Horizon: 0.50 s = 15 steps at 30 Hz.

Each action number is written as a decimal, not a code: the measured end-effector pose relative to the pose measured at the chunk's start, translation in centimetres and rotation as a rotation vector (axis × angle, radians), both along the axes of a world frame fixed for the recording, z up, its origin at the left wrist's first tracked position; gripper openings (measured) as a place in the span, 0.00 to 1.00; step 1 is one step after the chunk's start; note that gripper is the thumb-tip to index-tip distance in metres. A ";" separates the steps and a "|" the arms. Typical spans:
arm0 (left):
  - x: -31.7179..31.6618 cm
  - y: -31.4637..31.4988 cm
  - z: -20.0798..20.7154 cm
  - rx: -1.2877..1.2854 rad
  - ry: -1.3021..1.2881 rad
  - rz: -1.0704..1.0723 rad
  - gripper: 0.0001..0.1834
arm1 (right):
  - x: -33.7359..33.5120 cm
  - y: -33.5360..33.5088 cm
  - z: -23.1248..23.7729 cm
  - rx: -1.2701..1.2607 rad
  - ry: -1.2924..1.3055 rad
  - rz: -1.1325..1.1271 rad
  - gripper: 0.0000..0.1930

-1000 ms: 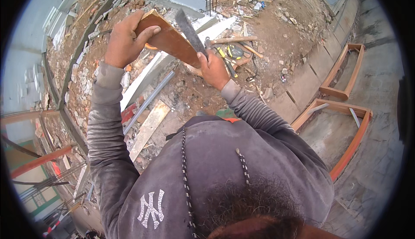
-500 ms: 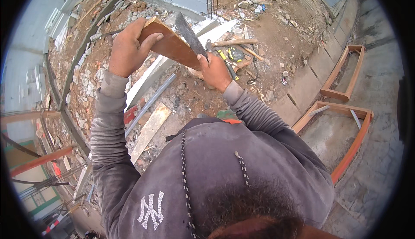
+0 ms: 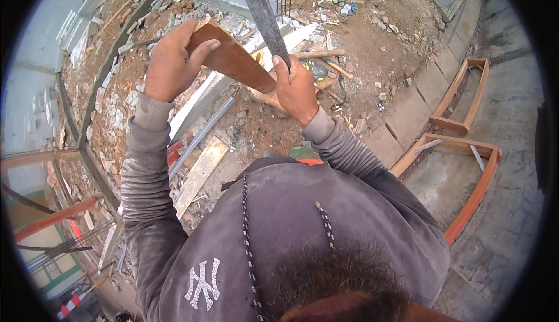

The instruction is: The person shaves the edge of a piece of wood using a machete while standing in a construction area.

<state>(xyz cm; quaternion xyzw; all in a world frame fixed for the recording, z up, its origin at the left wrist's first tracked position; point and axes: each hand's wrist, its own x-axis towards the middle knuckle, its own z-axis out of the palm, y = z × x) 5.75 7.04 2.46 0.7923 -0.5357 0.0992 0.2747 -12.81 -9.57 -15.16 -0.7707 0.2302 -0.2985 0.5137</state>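
Note:
My left hand (image 3: 173, 65) grips the upper end of a short brown wooden board (image 3: 236, 64), thumb across its face and fingers wrapped behind. The board slants down to the right, its pale cut end at the top. In my closed right hand (image 3: 298, 93) is a machete (image 3: 265, 19) with a dark, worn blade. That blade points up and away, raised clear of the board's upper edge. The machete's handle is hidden in my fist, which is beside the board's lower end; whether they touch I cannot tell.
Beyond my right hand, a yellow-and-black tape measure (image 3: 319, 70) lies partly hidden near wooden handles (image 3: 320, 54). A white beam (image 3: 198, 105), a grey metal tube (image 3: 204, 135) and a plank (image 3: 201, 176) lie on the rubble. Two wooden frames (image 3: 447, 125) (image 3: 491, 173) rest on the right.
The machete has swung up and away from the board, its blade now steeper. My right hand has turned and shifted slightly right, covering more of the tape measure. The left hand and board stay nearly still.

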 end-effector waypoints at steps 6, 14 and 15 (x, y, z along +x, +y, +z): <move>-0.1 -0.6 0.2 0.029 -0.012 -0.023 0.19 | 0.7 0.5 -0.2 0.032 0.296 0.010 0.23; -0.5 -0.4 0.3 0.054 -0.044 -0.011 0.19 | 0.4 0.4 -0.9 0.006 -0.238 -0.099 0.22; -0.5 -0.5 0.3 0.041 -0.068 -0.031 0.19 | 0.5 0.6 -0.9 0.051 -0.179 -0.123 0.22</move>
